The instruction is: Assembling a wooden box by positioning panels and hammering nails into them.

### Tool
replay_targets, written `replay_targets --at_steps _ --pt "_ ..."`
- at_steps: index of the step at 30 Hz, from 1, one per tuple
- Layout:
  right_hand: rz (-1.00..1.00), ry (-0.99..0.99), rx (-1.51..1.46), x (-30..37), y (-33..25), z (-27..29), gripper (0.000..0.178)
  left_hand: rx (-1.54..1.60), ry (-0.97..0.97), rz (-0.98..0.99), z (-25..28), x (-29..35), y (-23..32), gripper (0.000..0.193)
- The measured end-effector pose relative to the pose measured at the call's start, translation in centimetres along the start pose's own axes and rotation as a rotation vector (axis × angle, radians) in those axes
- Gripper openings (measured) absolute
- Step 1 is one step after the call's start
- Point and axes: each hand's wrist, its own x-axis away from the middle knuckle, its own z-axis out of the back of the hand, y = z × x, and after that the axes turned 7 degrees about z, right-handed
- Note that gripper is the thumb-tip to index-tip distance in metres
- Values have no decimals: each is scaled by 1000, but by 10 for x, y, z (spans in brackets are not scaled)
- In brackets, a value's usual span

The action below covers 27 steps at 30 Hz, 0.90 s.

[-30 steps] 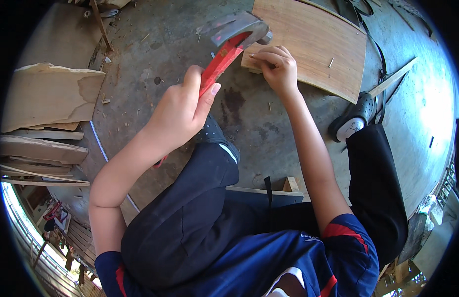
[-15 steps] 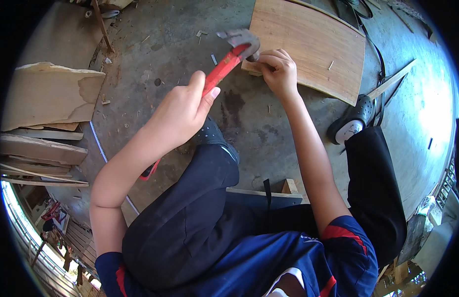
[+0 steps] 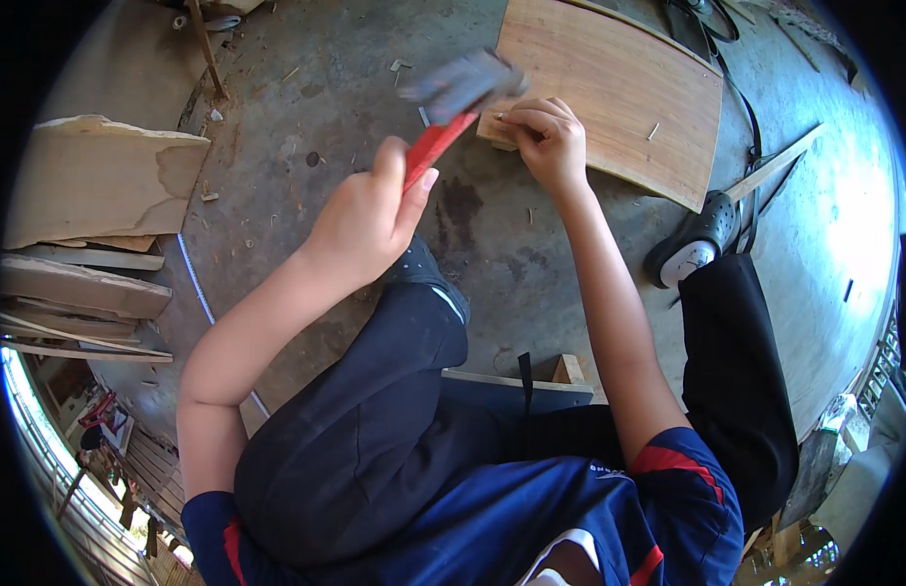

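In my left hand (image 3: 367, 217) is a claw hammer (image 3: 435, 148), gripped by its red handle. Its metal head is smeared by motion and hangs just left of the board's near-left corner. My right hand (image 3: 548, 137) is closed in a pinch at that corner, resting on the wooden board (image 3: 619, 83). A tiny pale tip shows at the pinching fingertips, too small to name. Under the corner, the end of a wood strip (image 3: 498, 140) shows.
Wood sheets and offcuts (image 3: 91, 186) are stacked at the left, beside a long blue-white strip (image 3: 195, 278). A small sliver (image 3: 653, 131) lies on the board. Near my shoe (image 3: 695, 234) are a wooden stick (image 3: 777, 162) and black straps (image 3: 749, 117). A dark low seat (image 3: 516, 389) is under me.
The hammer head has swung slightly, its claw end lower and further left, and it is now blurred. My left hand has shifted a little; my right hand keeps its pinch at the board's corner.
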Motion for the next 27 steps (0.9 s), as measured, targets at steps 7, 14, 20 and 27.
replay_targets --at_steps 7,14,20,27 --pt "-8 -1 -13 0 -1 3 13 -2 11 -22 10 0 11 31" --pt "-14 -60 0 -6 -1 10 9 -164 -96 43 10 -2 2 30" --pt "-38 -2 261 -17 35 42 27 -79 -66 17 5 -3 0 31" --pt "-194 -152 841 -6 41 42 60 36 42 -52 22 -3 25 31"
